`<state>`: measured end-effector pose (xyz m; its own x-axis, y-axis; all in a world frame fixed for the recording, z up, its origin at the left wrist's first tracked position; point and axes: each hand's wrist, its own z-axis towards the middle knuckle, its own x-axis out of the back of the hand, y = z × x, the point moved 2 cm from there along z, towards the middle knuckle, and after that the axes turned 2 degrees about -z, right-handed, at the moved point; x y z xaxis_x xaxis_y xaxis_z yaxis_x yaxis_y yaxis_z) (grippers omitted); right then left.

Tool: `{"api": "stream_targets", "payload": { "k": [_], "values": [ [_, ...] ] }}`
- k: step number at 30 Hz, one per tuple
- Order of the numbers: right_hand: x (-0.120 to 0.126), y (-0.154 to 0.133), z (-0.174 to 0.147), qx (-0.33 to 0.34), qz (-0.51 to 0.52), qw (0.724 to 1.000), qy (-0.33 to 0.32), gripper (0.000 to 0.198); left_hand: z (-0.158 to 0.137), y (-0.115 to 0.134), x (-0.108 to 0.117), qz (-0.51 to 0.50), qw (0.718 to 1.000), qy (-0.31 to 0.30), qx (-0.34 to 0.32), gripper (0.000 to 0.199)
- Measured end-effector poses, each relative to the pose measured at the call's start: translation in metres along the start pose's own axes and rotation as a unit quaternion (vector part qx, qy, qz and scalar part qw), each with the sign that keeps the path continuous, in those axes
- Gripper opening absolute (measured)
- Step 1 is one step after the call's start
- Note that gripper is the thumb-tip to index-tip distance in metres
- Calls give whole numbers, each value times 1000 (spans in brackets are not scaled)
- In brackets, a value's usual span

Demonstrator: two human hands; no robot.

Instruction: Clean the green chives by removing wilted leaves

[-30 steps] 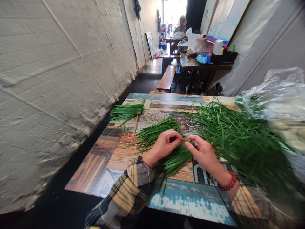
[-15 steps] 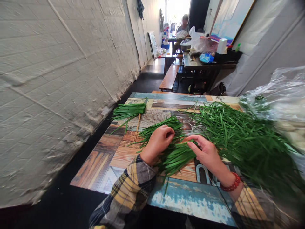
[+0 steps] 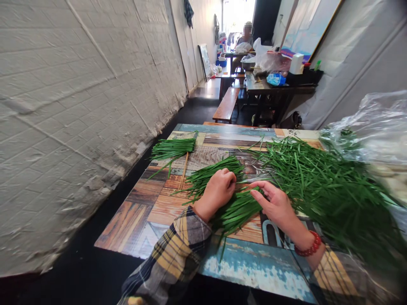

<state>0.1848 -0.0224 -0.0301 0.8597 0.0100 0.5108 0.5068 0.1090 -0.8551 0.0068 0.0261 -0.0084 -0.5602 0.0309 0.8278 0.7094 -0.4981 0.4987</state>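
1. both far bunch [image 3: 173, 148] and middle bunch [image 3: 211, 173] looked done on the surface [image 3: 125, 226].
2. left hand [image 3: 219, 189] curled, grip unclear; right hand [image 3: 276, 204] spread slightly.
3. near bunch [image 3: 240, 209], between them, seemed unfinished; loose pile [image 3: 321, 178] lay unsorted.

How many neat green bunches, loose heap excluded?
3: far bunch, upper left of the view; middle bunch, partly behind the left hand; near bunch, between that and the right hand. The loose heap may hide others.
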Motion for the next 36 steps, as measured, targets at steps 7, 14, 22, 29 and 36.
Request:
{"api": "stream_targets", "payload": {
  "k": [7,14,22,29,36],
  "values": [
    [2,-5,1,4,0,1000,-2,30,4,1,0,-219,974,15,49,13],
    [2,-5,2,5,-5,1000,2,28,4,6,-3,-261,965,1,37,11],
    [2,-6,2,-1,-15,1000,-2,30,4,11,1,-272,962,5,30,11],
    [2,-5,2,-3,-15,1000,-5,31,3,12,2,-279,960,9,20,12],
    [2,-6,1,4,-18,1000,-2,29,2,15,4,-279,960,3,13,14]
  ]
}}
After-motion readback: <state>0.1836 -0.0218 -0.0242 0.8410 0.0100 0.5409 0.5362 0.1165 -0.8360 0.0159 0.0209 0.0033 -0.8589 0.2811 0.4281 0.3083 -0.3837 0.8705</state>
